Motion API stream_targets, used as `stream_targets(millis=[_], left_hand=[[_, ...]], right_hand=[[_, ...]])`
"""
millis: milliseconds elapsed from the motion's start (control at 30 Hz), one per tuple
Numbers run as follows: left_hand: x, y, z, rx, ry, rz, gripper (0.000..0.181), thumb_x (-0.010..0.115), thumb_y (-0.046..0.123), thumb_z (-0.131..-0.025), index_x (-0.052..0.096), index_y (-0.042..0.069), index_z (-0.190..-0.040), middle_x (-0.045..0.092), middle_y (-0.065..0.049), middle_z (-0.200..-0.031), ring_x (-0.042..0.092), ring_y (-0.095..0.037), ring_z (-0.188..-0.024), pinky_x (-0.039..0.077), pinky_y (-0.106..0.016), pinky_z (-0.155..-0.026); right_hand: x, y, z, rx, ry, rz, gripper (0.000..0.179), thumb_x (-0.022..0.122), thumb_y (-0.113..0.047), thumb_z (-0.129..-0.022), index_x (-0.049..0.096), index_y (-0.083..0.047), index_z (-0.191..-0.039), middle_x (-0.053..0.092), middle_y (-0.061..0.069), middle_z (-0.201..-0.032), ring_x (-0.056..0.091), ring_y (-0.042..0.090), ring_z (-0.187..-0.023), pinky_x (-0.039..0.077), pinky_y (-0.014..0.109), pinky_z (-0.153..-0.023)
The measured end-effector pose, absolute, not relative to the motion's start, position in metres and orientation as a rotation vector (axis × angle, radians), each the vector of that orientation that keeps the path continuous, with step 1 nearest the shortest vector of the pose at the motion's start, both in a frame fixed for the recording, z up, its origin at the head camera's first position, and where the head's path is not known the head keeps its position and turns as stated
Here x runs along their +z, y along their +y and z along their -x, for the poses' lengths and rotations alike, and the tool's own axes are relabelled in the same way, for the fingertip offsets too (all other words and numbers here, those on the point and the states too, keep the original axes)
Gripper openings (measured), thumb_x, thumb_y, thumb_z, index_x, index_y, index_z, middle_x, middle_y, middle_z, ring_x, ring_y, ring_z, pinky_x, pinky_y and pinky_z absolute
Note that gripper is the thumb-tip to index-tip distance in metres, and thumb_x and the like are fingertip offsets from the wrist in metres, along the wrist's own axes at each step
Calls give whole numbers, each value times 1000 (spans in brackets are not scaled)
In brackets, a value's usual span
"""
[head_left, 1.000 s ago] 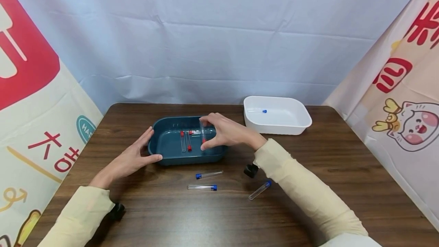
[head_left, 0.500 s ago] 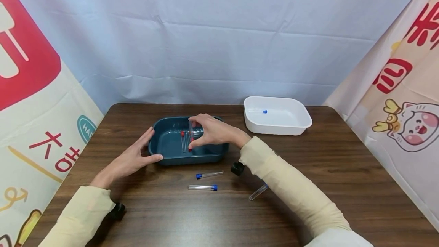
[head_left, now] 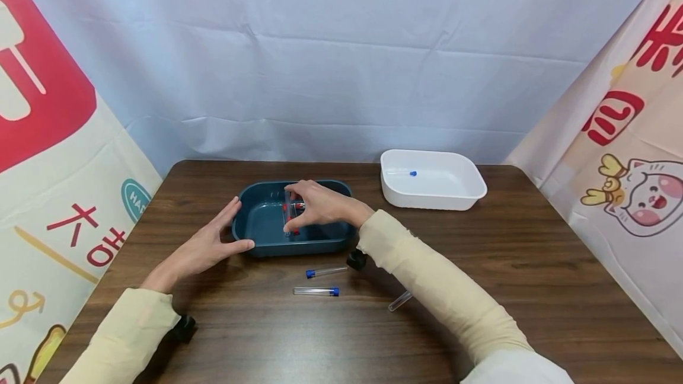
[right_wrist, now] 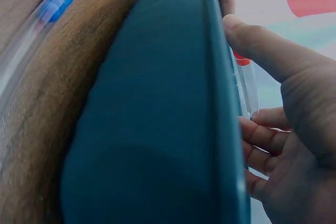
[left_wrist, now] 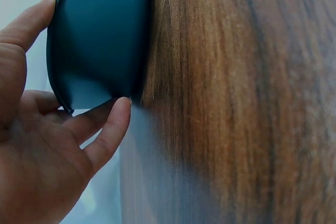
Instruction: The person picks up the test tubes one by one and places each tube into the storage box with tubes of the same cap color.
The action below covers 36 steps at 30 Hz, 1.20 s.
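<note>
My right hand (head_left: 320, 206) reaches over the teal basin (head_left: 299, 249) and pinches a red-capped test tube (right_wrist: 250, 88) between thumb and fingertips. The tube is level with the basin's inside, its capped end toward the thumb. Other red-capped tubes (head_left: 296, 232) lie on the basin's floor, partly covered by the hand. At the basin's left end, my left hand (head_left: 205, 248) has its fingers spread along the end wall. In the left wrist view the left thumb (left_wrist: 35, 19) touches the basin's rim.
In front of the basin lie blue-capped test tubes (head_left: 316, 291) on the wooden table (head_left: 256, 325); another tube (head_left: 399, 301) is half hidden by the right sleeve. A white basin (head_left: 427, 201) at the back right contains a blue-capped tube (head_left: 412, 173). A pale curtain (head_left: 341, 76) hangs behind.
My right hand has moved left inside the basin with the red-capped test tube, now over the tubes lying there. My left hand has stayed at the basin's left end.
</note>
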<state>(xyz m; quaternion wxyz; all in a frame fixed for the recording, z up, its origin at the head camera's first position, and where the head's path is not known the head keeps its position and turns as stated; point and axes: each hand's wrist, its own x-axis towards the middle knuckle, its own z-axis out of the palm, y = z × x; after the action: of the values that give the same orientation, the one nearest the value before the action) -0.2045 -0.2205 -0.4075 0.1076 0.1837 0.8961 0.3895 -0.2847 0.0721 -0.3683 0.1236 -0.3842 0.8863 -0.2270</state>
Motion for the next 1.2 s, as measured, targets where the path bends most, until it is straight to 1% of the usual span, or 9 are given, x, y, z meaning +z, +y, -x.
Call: stream_targets(millis=[133, 367, 533, 700, 1033, 1200], left_hand=[[-408, -221, 205, 1142, 2642, -543, 99, 69, 45, -99, 6, 11, -167, 0, -12, -173, 17, -48, -153, 28, -71, -113], [-409, -221, 205, 1151, 2642, -557, 98, 69, 44, -99, 7, 10, -167, 1, -13, -173, 20, -49, -151, 31, -69, -112], [-409, -221, 205, 1155, 2639, -551, 97, 69, 42, -100, 7, 10, -167, 1, -13, -173, 20, -49, -151, 31, -69, -112], [-408, -221, 205, 1159, 2636, -552, 97, 69, 43, -100, 7, 10, -167, 0, -12, -173, 18, -49, -152, 30, -69, -113], [-409, -220, 205, 1153, 2640, -550, 97, 69, 43, -100, 7, 9, -167, 0, -13, -173, 17, -49, -153, 29, -70, -113], [-409, -221, 206, 1153, 2642, -553, 98, 69, 45, -99, 7, 9, -167, 1, -13, -173, 17, -48, -153, 29, -70, -113]], right_hand=[[-372, 66, 286, -659, 2583, 1130, 93, 81, -45, -89, 37, 0, -157, 56, 9, -131, 52, 26, -115, 49, 32, -92], [-377, 57, 288, -619, 2592, 1127, 94, 79, -51, -89, 37, -3, -158, 57, 10, -135, 50, 20, -114, 48, 32, -94], [-378, 53, 289, -590, 2597, 1105, 95, 78, -52, -90, 35, -3, -159, 57, 10, -136, 50, 20, -114, 48, 31, -95], [-378, 49, 290, -580, 2597, 1115, 95, 77, -51, -90, 35, -2, -159, 57, 9, -132, 50, 19, -111, 48, 31, -93], [-382, 43, 294, -553, 2617, 1078, 97, 77, -55, -90, 34, -2, -160, 56, 10, -136, 50, 19, -116, 48, 34, -100], [-384, 43, 295, -540, 2616, 1074, 97, 76, -55, -90, 34, -1, -159, 56, 12, -134, 51, 19, -110, 49, 31, -94]])
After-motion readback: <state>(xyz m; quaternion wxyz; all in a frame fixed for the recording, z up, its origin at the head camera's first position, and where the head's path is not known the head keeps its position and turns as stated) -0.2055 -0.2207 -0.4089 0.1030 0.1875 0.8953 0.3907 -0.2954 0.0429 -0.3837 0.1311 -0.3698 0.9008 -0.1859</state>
